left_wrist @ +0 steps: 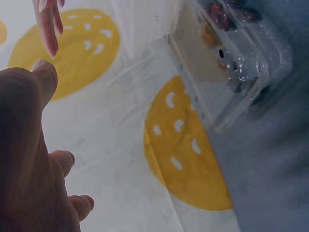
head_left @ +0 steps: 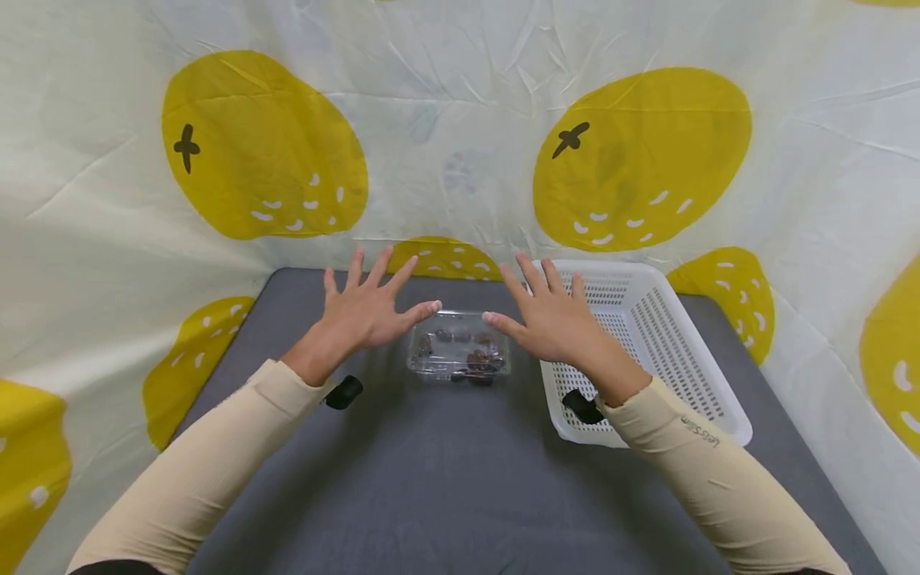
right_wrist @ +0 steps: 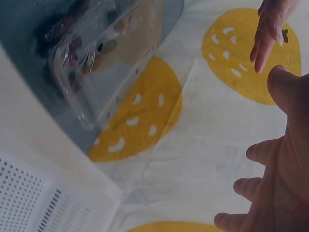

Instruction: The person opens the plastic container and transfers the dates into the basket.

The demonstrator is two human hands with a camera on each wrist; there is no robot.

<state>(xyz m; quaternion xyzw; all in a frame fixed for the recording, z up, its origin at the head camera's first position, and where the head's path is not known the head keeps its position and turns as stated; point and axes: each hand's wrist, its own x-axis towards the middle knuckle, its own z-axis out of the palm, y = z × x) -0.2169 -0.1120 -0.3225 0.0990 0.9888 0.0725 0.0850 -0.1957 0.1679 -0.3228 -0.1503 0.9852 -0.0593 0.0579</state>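
In the head view I see the left hand (head_left: 359, 313) and right hand (head_left: 557, 319) raised over the grey table (head_left: 446, 479), fingers spread, grasping nothing; the clear container (head_left: 460, 339) of dark pieces (head_left: 480, 367) sits on it between them, the white basket (head_left: 676, 343) to its right. The left wrist view shows me that hand's fingers apart from the container; the right wrist view shows the same, basket nearby. I judge this a ready pose, handling not yet begun; next calls for lowering both hands to the container's sides, gripping lightly.
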